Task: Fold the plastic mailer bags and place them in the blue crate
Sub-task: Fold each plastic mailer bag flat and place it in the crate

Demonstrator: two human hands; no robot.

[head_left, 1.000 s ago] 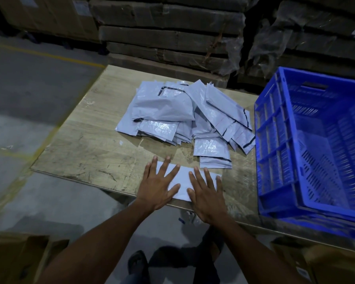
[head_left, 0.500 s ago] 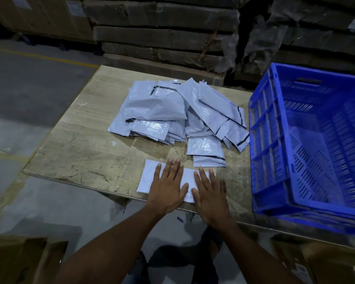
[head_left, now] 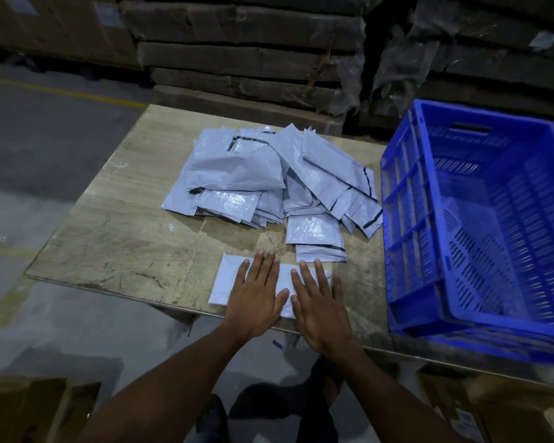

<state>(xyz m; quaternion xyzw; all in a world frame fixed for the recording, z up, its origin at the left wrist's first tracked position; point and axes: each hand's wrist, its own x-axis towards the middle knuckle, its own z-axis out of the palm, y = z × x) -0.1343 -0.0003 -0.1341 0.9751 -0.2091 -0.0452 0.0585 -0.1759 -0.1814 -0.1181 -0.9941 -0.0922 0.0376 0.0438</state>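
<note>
A pale grey mailer bag (head_left: 228,280) lies flat as a long strip at the table's near edge. My left hand (head_left: 257,295) presses on its middle with straight fingers. My right hand (head_left: 321,302) lies flat on its right end, fingers straight and slightly spread. Behind them a loose pile of grey mailer bags (head_left: 269,180) covers the middle of the table. The blue crate (head_left: 410,219) stands at the right, and I see no bags inside it.
The wooden table (head_left: 109,238) has bare surface to the left of the pile. Stacked cardboard and wrapped pallets (head_left: 243,55) stand behind the table. Cardboard boxes (head_left: 29,410) sit on the floor at the lower left and lower right.
My left hand has slid right along the bag toward my right hand, uncovering the bag's left end. Both hands stay flat on the bag.
</note>
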